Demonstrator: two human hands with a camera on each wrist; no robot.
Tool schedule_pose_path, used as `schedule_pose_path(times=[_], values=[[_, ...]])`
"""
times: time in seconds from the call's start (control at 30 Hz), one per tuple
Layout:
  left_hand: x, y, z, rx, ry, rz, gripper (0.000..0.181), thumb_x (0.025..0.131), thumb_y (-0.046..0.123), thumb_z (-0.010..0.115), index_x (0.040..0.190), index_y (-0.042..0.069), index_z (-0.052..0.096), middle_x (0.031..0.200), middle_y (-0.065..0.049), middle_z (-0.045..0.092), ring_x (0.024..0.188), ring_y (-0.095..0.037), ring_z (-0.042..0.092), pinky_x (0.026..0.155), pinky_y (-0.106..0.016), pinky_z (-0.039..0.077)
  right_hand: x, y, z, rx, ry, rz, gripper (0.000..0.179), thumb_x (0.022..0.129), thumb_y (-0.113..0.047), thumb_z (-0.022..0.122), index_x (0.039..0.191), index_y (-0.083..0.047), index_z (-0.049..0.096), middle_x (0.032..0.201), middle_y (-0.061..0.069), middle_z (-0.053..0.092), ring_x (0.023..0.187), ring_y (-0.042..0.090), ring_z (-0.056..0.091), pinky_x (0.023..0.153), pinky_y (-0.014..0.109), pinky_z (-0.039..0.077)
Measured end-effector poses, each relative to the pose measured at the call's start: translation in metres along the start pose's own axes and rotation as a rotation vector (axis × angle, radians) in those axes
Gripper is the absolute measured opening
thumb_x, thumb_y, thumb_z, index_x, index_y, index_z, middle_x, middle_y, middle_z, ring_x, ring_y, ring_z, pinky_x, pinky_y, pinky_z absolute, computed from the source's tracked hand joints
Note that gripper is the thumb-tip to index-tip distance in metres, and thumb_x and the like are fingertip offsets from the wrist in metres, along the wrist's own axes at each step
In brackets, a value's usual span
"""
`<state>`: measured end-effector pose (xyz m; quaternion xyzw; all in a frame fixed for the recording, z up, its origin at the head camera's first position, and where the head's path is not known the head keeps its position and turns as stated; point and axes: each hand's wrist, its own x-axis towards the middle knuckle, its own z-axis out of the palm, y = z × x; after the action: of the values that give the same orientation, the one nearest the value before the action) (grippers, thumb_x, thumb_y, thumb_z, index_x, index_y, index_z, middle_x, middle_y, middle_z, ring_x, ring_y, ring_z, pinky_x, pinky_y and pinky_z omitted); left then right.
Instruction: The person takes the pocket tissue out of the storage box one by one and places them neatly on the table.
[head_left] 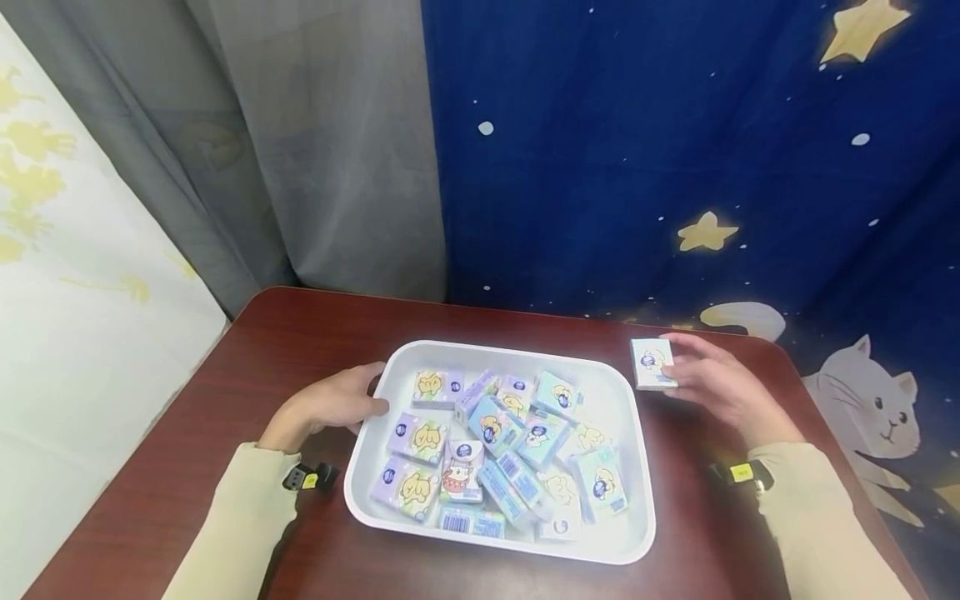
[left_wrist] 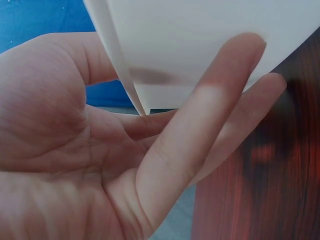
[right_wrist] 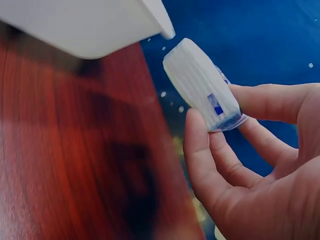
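Observation:
A white tray (head_left: 495, 540) holds several small tissue packs with cartoon prints, such as a purple one (head_left: 420, 437) and a blue one (head_left: 497, 425). My left hand (head_left: 341, 400) grips the tray's left side, thumb over the rim. In the left wrist view its fingers (left_wrist: 200, 125) reach under the tray's outer wall (left_wrist: 165, 45). Beyond the tray's right rim, my right hand (head_left: 712, 379) pinches a white tissue pack (head_left: 649, 364) between thumb and fingers. The right wrist view shows this pack's pleated side, held at its lower end.
The tray stands on a dark red-brown wooden table (head_left: 300, 333). A grey curtain (head_left: 352, 150) and a blue curtain (head_left: 600, 167) with stars and a cat print hang behind the table's far edge. White cloth (head_left: 75, 333) with yellow prints is at the left.

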<state>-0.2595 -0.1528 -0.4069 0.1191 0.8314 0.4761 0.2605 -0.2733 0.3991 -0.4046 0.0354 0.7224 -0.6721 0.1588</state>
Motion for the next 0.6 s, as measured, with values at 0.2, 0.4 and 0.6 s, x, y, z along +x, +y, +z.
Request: schedule_pose_path(times=[0.2, 0.4, 0.6], values=[[-0.002, 0.001, 0.001, 0.000, 0.004, 0.005, 0.055, 0.102, 0.001, 0.069, 0.151, -0.006, 0.045, 0.109, -0.016, 0.075, 0.089, -0.032, 0.080, 0.071, -0.050, 0.069, 0.006, 0.012, -0.003, -0.125, 0.020, -0.014, 0.066, 0.104, -0.004, 0.070, 0.162, 0.000, 0.040, 0.121, 0.005, 0.068, 0.101, 0.020, 0.072, 0.088, 0.030, 0.065], [-0.002, -0.001, 0.002, -0.003, 0.002, 0.004, 0.055, 0.102, -0.001, 0.068, 0.151, -0.007, 0.045, 0.108, -0.016, 0.075, 0.089, -0.032, 0.080, 0.070, -0.050, 0.069, 0.012, 0.023, 0.000, -0.172, 0.037, 0.019, 0.069, 0.103, -0.003, 0.069, 0.165, 0.004, 0.037, 0.128, 0.016, 0.067, 0.101, 0.022, 0.072, 0.088, 0.031, 0.065], [-0.001, 0.000, 0.001, 0.000, -0.004, 0.018, 0.056, 0.101, 0.000, 0.068, 0.151, -0.007, 0.044, 0.109, -0.015, 0.075, 0.089, -0.032, 0.080, 0.071, -0.050, 0.069, 0.015, 0.025, 0.003, -0.216, 0.071, 0.049, 0.070, 0.102, -0.003, 0.067, 0.165, 0.005, 0.036, 0.142, 0.030, 0.058, 0.101, 0.021, 0.072, 0.088, 0.032, 0.065]])
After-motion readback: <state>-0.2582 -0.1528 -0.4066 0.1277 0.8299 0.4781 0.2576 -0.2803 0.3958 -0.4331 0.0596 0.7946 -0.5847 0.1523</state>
